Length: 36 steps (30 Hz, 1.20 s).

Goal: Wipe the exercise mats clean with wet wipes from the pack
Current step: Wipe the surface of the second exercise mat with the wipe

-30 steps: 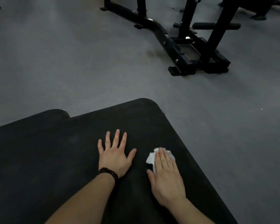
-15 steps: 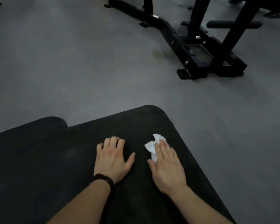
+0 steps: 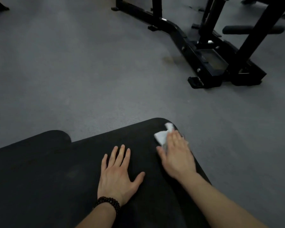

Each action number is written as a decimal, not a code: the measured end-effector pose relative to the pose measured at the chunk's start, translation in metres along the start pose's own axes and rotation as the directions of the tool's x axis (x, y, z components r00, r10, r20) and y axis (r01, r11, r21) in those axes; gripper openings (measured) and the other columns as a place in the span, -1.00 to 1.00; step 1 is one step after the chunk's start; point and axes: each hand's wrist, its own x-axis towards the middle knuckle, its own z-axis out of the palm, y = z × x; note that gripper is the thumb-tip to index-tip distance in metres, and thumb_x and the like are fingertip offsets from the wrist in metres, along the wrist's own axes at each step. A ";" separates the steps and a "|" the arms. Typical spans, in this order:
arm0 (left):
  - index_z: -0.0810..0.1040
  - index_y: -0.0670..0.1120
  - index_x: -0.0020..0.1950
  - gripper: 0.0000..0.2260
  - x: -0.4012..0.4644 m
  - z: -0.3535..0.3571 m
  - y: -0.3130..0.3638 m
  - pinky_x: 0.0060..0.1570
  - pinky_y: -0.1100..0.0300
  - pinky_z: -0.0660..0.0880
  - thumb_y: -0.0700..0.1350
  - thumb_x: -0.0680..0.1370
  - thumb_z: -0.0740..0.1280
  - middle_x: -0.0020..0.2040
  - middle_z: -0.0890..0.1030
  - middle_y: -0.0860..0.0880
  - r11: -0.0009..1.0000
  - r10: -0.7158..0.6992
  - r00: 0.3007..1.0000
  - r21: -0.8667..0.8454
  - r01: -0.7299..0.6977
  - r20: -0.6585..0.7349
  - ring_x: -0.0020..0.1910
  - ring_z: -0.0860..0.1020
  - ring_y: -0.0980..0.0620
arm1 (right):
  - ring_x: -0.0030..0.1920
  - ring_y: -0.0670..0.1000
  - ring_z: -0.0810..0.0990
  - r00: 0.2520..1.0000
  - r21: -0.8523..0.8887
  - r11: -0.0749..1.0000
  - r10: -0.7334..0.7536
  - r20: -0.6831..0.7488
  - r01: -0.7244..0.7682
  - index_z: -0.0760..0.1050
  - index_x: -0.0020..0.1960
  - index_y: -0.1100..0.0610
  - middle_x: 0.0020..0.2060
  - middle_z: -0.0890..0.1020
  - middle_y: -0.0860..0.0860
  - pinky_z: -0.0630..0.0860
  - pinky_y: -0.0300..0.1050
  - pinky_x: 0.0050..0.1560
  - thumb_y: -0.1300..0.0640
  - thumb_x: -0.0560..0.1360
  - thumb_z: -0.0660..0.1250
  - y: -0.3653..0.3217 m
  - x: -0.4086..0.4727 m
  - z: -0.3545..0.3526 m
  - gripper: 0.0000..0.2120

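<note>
A white wet wipe (image 3: 163,136) is pressed flat onto the black exercise mat (image 3: 56,170) by the right hand (image 3: 178,155), fingers straight, close to the mat's rounded far right corner; that hand is blurred. No closed grip is seen: the wipe is pinned under the fingers, its crumpled end showing beyond the fingertips. The left hand (image 3: 118,176) is laid open on the mat, fingers spread, a dark bead bracelet (image 3: 108,202) worn at the wrist. A second mat edge (image 3: 56,134) is seen at left on the grey floor (image 3: 72,71), a black machine frame (image 3: 204,55) beyond.
</note>
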 end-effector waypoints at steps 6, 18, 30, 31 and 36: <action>0.44 0.16 0.51 -0.29 0.008 0.001 0.001 0.57 0.01 0.07 0.44 0.48 -0.03 0.57 0.32 0.16 0.989 -0.103 0.991 -0.114 0.093 -0.086 0.58 0.18 0.12 | 0.54 -0.06 -0.24 0.959 0.050 0.966 -0.258 0.115 0.253 -0.18 0.59 0.07 0.56 -0.17 0.01 -0.07 0.02 0.55 -0.26 0.60 -0.01 -0.034 -0.008 0.012 -0.28; 0.54 0.13 0.42 -0.37 0.012 0.007 0.000 0.48 -0.06 0.17 0.40 0.47 0.13 0.51 0.43 0.09 0.995 -0.098 0.994 -0.033 0.096 -0.054 0.53 0.29 0.05 | 0.54 0.04 -0.29 0.991 -0.019 0.995 0.100 0.086 -0.098 -0.24 0.58 -0.04 0.57 -0.19 0.11 -0.13 0.07 0.55 -0.32 0.58 -0.11 -0.021 0.029 0.010 -0.30; 0.26 0.07 0.61 -0.29 0.023 0.009 0.000 0.53 -0.23 0.03 0.36 0.51 0.10 0.64 0.15 -0.01 0.998 -0.052 0.999 0.022 0.052 -0.001 0.62 0.09 -0.10 | 0.56 0.04 -0.07 0.966 -0.025 0.966 0.258 0.021 -0.257 -0.10 0.59 0.11 0.57 0.01 0.12 -0.06 0.03 0.55 -0.27 0.60 -0.06 -0.028 0.041 0.000 -0.29; 0.31 0.07 0.59 -0.29 0.023 0.009 -0.001 0.51 -0.22 0.05 0.37 0.50 0.11 0.63 0.21 0.00 0.999 -0.051 0.999 -0.011 0.051 -0.007 0.61 0.14 -0.09 | 0.56 0.04 -0.09 0.970 0.008 0.971 0.239 0.045 -0.240 -0.12 0.59 0.08 0.57 -0.02 0.11 -0.07 0.02 0.54 -0.29 0.59 -0.03 -0.037 0.039 0.000 -0.27; 0.46 0.13 0.49 -0.30 0.034 -0.005 -0.018 0.39 -0.19 0.21 0.42 0.43 0.15 0.55 0.38 0.02 0.999 0.048 0.996 -0.014 -0.047 0.073 0.52 0.29 -0.08 | 0.53 -0.07 -0.24 0.984 0.044 0.998 -0.050 0.171 0.043 -0.18 0.58 0.03 0.55 -0.19 0.00 -0.09 0.03 0.55 -0.23 0.61 0.01 -0.089 0.016 0.004 -0.31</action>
